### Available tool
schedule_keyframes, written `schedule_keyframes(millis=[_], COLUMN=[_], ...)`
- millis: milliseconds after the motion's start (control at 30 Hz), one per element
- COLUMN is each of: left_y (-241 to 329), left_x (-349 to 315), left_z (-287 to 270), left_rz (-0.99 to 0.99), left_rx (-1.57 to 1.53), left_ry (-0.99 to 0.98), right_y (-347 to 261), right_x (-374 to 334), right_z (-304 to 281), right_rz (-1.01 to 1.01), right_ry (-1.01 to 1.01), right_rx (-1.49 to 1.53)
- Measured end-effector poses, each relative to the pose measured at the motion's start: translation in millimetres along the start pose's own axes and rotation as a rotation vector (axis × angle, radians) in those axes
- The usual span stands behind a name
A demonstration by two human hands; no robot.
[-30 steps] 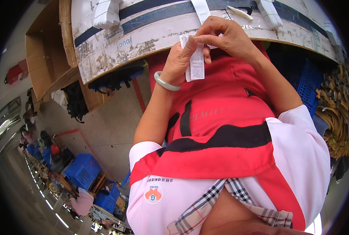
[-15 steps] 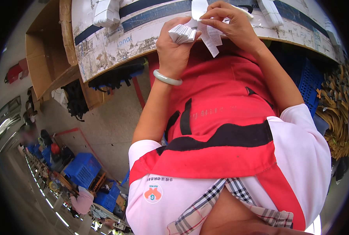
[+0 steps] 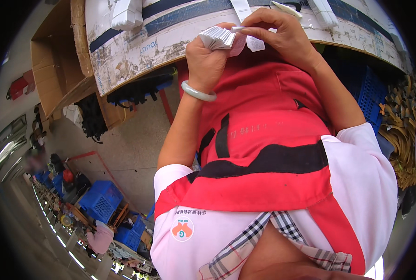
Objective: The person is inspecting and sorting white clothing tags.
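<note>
My left hand [image 3: 205, 61], with a pale bangle at its wrist, is closed around a fanned stack of folded white paper labels [image 3: 216, 38] just off the table's near edge. Beside that stack, my right hand [image 3: 282, 37] pinches a small folded white label [image 3: 238, 29] between thumb and forefinger. A printed white label strip [image 3: 241, 10] runs down the table top behind the fingers. Below my right fingers hangs a loose printed label piece [image 3: 255, 44]. How the strip and this piece connect is hidden by my hand.
The worn white table [image 3: 124, 65] carries a bundle of white labels [image 3: 127, 15] at left and another bundle [image 3: 324, 13] at right. A cardboard box [image 3: 61, 60] stands off its left end. Below right are a blue crate [image 3: 371, 95] and brownish straps [image 3: 399, 135].
The long label piece that hung between my hands is now folded short in my right fingers. My right hand has come slightly lower, and more of the strip on the table shows.
</note>
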State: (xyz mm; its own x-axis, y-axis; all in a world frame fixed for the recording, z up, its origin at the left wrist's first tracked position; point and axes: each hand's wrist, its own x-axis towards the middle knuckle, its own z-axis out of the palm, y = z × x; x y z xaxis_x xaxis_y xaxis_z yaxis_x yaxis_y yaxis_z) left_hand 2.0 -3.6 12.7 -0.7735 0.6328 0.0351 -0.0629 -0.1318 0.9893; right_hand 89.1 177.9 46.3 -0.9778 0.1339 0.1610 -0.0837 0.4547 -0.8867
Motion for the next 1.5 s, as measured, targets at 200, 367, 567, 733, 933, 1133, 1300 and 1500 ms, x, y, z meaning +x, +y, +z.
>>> schedule_keyframes(millis=[200, 367, 567, 733, 933, 1133, 1300, 1500], left_y=[-6.6, -2.2, 5.4, -1.9, -9.3, -10.4, -16.0, -4.7], left_x=[0.9, -1.6, 1.5, -4.4, -0.6, 5.2, 17.6, 7.5], left_z=[-5.4, -1.7, -3.5, 0.4, -4.5, -6.1, -6.1, -9.1], left_rz=[0.047, -0.053, -0.366, -0.496, -0.472, -0.448, 0.480, 0.073], left_rx=[0.022, -0.038, -0.269, -0.438, -0.444, -0.347, 0.380, 0.144], left_ry=[-0.028, -0.024, -0.163, -0.282, -0.298, -0.182, 0.096, 0.042], right_y=[0.9, -0.3, -12.3, 12.7, 46.5, 54.2, 2.7, -1.8], right_x=[-0.5, -1.2, -3.8, -3.1, 27.4, 28.5, 17.4, 9.2], right_z=[0.9, 3.8, -4.0, 19.5, -0.5, 3.7, 7.4, 4.1], right_rz=[0.027, 0.060, 0.344, 0.177, -0.088, -0.145, -0.067, 0.005], right_ry=[-0.029, -0.026, -0.320, -0.047, 0.194, 0.284, 0.162, 0.117], right_rx=[0.075, 0.070, 0.566, 0.272, -0.329, -0.362, -0.094, 0.043])
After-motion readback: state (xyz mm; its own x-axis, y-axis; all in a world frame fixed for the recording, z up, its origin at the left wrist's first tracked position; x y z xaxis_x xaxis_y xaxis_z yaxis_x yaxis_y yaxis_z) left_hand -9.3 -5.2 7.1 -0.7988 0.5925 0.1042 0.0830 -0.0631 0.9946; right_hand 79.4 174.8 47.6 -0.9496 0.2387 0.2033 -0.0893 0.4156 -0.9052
